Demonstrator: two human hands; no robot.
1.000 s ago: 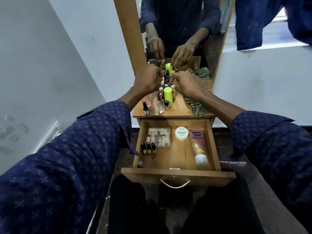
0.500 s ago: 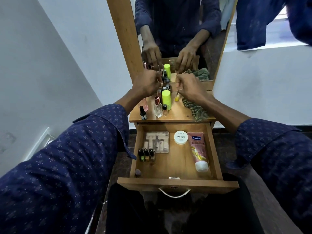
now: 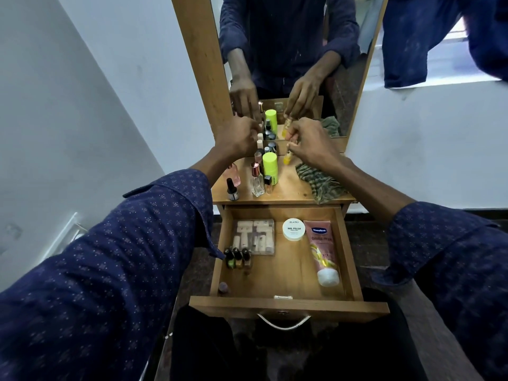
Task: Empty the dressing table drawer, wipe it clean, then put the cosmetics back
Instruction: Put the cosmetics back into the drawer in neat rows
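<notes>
The open wooden drawer [image 3: 349, 257] holds a clear box of small items [image 3: 254, 237], a white nail polish remover jar [image 3: 293, 229], a pink Vaseline tube [image 3: 323, 251], three nail polish bottles [image 3: 238, 258] and a small purple bottle [image 3: 223, 287]. On the table top [image 3: 291, 188] stand several bottles, among them a neon green one [image 3: 270, 167] and a clear perfume bottle [image 3: 257, 180]. My right hand [image 3: 310, 144] pinches a small yellow bottle [image 3: 287, 158] just above the top. My left hand [image 3: 237, 137] has its fingers curled at a small white-capped bottle [image 3: 259, 143] at the back.
A striped green cloth [image 3: 320, 181] lies on the right of the table top. A wood-framed mirror [image 3: 297, 50] stands behind and reflects both hands. White walls close in on both sides. A metal handle [image 3: 284, 323] hangs on the drawer front.
My right hand has lifted the small yellow bottle away from the cluster and drawn it right. My left hand has stayed at the back bottles. The view has shifted slightly.
</notes>
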